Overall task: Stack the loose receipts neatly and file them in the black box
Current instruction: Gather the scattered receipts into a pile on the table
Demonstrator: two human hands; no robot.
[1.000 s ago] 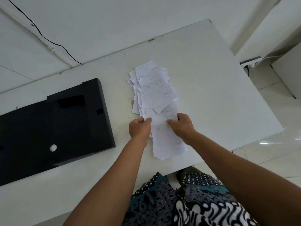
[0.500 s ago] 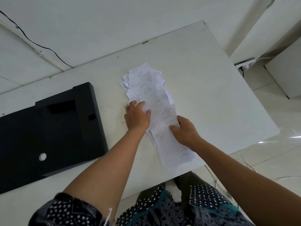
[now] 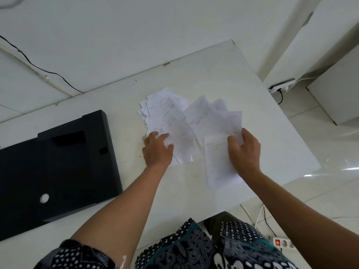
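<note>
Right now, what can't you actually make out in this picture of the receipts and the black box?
- Print on the receipts, head view: too small and faint to read.
- Receipts gripped by the right hand: motion-blurred, count unclear.
- Paper under the left hand: covered by the palm.
- Black box: left part cut off by the frame edge; inside not visible.

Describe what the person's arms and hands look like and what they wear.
Both forearms are bare to above the elbow. The left hand and right hand show no rings, watch or gloves. By the left upper arm sits a short dark sleeve with small white dots, a white thread hanging at its edge. The right arm shows no sleeve.
</note>
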